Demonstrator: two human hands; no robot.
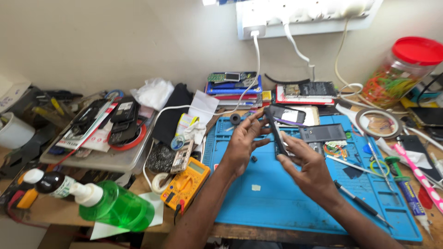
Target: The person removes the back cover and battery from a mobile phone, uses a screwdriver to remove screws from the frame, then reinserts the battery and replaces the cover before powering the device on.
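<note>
Both hands hold a slim dark rectangular phone body [276,133] edge-on above the blue silicone work mat [277,198]: left hand [243,140] fingers pinch its upper end, right hand [308,167] fingers clamp its lower part.

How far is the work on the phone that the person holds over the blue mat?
Looks done: a dark flat cover lies apart on the blue mat, so the phone seems opened. In hand: the left hand and the right hand together hold the dark phone on edge. Left: small loose parts lie on the mat, and the screwdriver rests untouched, so reassembly seems not done.
</note>
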